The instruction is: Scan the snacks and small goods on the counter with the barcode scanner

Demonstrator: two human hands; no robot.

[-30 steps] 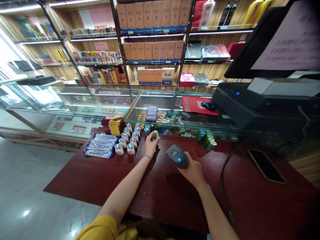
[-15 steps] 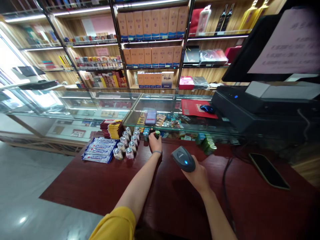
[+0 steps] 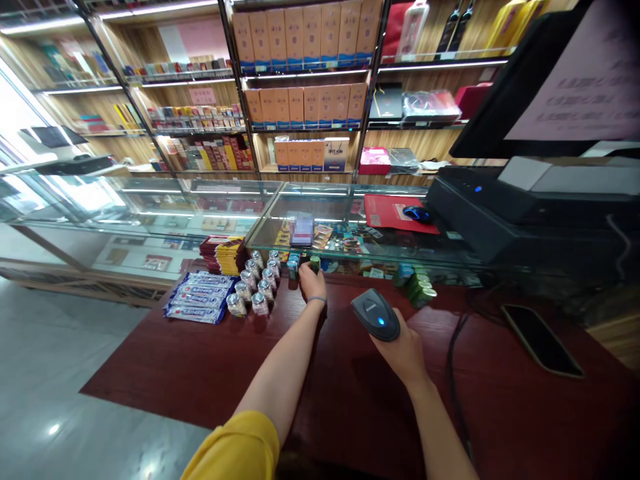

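Shifted rightward over the dark red counter since a second ago are the right hand and left hand. The former wraps the scanner behind its head, probably keeping its front uncovered; the latter's fingers close around the green can near the blue cans, seemingly steadying it.

We are seeing a dark grey plastic handheld scanner glowing with one blue dot, and a green cylindrical container. We are also noticing blue-and-white printed long packets, silver-lidded jars, a reddish-brown glossy counter and a plain yellow fabric sleeve.
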